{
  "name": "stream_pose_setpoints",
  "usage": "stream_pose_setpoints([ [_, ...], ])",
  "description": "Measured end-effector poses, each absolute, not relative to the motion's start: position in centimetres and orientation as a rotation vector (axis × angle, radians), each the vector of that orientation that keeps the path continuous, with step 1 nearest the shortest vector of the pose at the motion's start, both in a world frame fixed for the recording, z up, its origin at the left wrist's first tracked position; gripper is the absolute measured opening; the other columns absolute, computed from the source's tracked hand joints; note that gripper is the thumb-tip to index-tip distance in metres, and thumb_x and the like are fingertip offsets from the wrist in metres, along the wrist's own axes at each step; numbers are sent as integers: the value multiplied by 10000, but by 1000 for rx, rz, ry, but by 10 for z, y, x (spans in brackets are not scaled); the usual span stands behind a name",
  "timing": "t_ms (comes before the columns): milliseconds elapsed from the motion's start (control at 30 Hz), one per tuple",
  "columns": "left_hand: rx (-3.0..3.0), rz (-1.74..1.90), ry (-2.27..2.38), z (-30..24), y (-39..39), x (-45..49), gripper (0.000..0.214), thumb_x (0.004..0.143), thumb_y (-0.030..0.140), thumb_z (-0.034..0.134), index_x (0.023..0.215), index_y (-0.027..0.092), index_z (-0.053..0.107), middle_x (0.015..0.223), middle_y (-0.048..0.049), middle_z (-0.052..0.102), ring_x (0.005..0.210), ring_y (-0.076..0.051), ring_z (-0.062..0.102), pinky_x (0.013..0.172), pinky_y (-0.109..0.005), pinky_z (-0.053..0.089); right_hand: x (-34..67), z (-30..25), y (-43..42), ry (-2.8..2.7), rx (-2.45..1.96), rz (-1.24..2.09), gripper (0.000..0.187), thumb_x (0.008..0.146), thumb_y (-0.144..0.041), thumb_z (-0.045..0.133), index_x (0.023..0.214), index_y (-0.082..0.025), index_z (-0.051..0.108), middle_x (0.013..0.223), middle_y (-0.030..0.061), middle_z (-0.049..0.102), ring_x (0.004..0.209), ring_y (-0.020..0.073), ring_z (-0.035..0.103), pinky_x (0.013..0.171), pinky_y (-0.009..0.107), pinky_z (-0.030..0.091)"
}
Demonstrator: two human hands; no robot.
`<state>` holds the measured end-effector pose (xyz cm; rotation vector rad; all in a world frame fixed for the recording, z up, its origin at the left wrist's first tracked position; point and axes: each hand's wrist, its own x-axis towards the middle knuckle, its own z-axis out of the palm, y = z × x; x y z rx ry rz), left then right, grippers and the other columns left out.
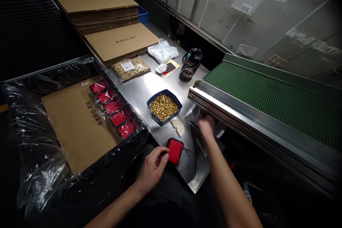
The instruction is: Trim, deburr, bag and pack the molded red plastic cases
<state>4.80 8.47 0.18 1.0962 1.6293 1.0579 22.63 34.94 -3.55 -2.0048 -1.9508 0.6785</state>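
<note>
We have two bare hands at a metal table (139,94). Our left hand (153,166) is at the red part (175,151), which lies near the table's near edge; the left grip is narrow, thumb and index close together at the part's left side. Can't tell if they touch it. Thin dark prongs (186,150) stick out at the part's right.

Our right hand (206,125) reaches in beside the conveyor's metal side, over the table's right edge; its fingers are hidden, so we can't tell what that grip holds. The green belt (267,96) slopes away right.

Just beyond the red part we see a pale half-disc (179,127), then a blue tray (155,119) of gold bits (163,107). Farther back: bag of gold bits (130,68), white bags (162,51), dark bottle (190,65), cardboard stacks (121,41). At left, a plastic-lined crate (112,165) holds a cardboard sheet (77,121) and five wrapped red parts (112,108) in a row.
</note>
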Motion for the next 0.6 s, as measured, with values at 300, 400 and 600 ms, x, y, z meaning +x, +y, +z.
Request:
stream_pose_setpoints([
  [300, 1333, 1183, 1453, 21, 174, 74, 251, 1002, 240, 455, 1133, 190, 663, 1074, -79, 701, 990, -219, 652, 914, -345, 507, 224, -17, 320, -1628, -1788, 1012, 347, 962, -478, 596, 1013, -139, 651, 977, 52, 659, 893, 189, 630, 845, 386, 513],
  [400, 1451, 1208, 1358, 28, 199, 73, 424, 955, 116, 413, 1338, 185, 581, 1342, -126, 604, 1255, -238, 558, 1090, -401, 437, 233, 2, 284, -1579, -1625, 1229, 388, 918, -549, 609, 929, -162, 639, 913, 39, 655, 872, 191, 605, 851, 361, 482],
  [600, 1668, 976, 935, 49, 222, 74, 338, 797, 256, 774, 1128, 232, 712, 1301, -80, 665, 1334, -291, 522, 1127, -411, 413, 287, 52, 213, -1343, -1368, 1700, 363, 881, -575, 668, 967, -225, 630, 910, 26, 698, 831, 187, 627, 781, 286, 488],
])
